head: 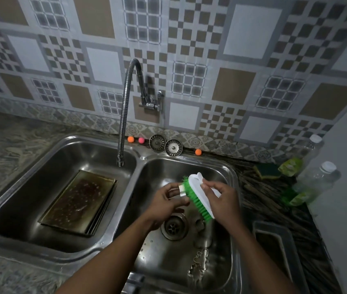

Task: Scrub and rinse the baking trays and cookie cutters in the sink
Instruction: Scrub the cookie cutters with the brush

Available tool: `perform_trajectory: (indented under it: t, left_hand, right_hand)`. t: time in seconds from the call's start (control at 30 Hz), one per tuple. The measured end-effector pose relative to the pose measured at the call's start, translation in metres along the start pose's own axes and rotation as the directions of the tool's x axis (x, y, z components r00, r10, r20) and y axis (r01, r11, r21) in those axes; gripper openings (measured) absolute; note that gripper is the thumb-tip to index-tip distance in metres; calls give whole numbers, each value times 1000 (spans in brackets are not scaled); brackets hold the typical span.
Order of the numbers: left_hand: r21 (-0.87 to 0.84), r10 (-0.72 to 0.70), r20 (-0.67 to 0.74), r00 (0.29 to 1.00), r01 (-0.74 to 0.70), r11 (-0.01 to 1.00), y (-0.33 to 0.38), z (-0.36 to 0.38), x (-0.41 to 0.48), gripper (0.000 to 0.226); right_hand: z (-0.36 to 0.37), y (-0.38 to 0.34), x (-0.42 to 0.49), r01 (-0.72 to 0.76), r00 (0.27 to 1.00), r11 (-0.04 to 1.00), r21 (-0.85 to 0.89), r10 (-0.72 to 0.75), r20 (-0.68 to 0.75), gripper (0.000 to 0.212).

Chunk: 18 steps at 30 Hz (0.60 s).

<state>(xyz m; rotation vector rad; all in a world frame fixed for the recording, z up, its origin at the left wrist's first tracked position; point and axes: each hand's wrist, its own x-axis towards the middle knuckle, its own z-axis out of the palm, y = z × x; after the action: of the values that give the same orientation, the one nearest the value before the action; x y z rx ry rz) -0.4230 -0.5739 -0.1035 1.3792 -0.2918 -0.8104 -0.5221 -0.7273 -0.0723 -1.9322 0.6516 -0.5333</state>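
Diagonally, brush (198, 196) bristles face left hand's (168, 200) cutter (181, 190)

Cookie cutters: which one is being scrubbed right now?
The small round metal cutter pinched in the left hand, pressed against the green brush held by the right hand. The other cutters lie loose on the right basin's floor.

counter (9, 149): sponge (269, 171), bottles (317, 183)
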Motion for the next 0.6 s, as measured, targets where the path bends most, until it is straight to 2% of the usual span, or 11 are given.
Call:
perform_trajectory:
  t: [0.07, 0.17, 0.3, 0.6]
  left_hand:
    - [-96, -21, 1, 1000, 21, 995, -2, 0, 5, 42]
    - [-160, -23, -2, 1000, 22, 987, -5, -1, 10, 44]
    - [-182, -40, 24, 999, 44, 982, -10, -5, 9, 46]
    - [-174, -40, -36, 999, 33, 984, -16, -2, 12, 42]
  right_hand:
    - [-1, 2, 4, -11, 1000, 1000, -1, 11, -23, 15]
    - [-1, 6, 4, -16, 998, 1000, -9, 16, 57, 15]
    - [-1, 18, 6, -20, 998, 992, -127, 27, 54, 17]
    - [13, 13, 8, -14, 1000, 983, -185, 18, 21, 20]
